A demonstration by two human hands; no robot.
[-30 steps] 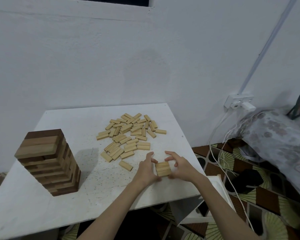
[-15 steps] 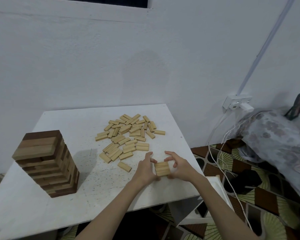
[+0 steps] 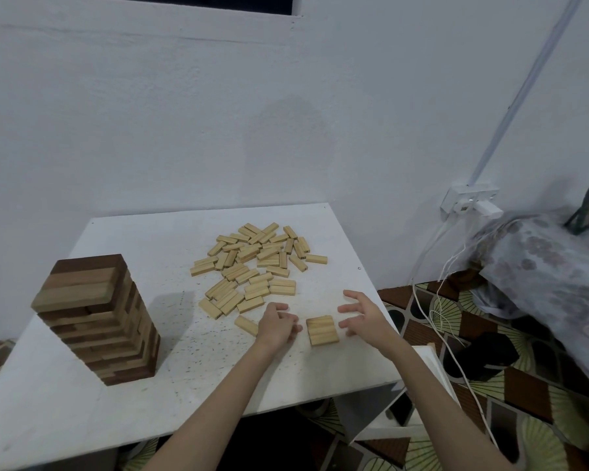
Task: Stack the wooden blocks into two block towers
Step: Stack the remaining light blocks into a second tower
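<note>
On the white table (image 3: 82,413), a flat row of three pale blocks (image 3: 322,330) lies between the hands, the left hand (image 3: 278,323) loosely curled just beside it, empty, and the right hand (image 3: 363,317) spread wide, clear of it.

Both hands (left (image 3: 278,326), right (image 3: 364,317)) empty.

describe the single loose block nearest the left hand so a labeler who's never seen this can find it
On the white table, find the scattered pile of light wooden blocks right of the tall dark block tower. Below the pile's near edge, one light block lies flat by itself, just left of the left hand. Unlike the neat row of blocks between the hands, it is single.
</note>
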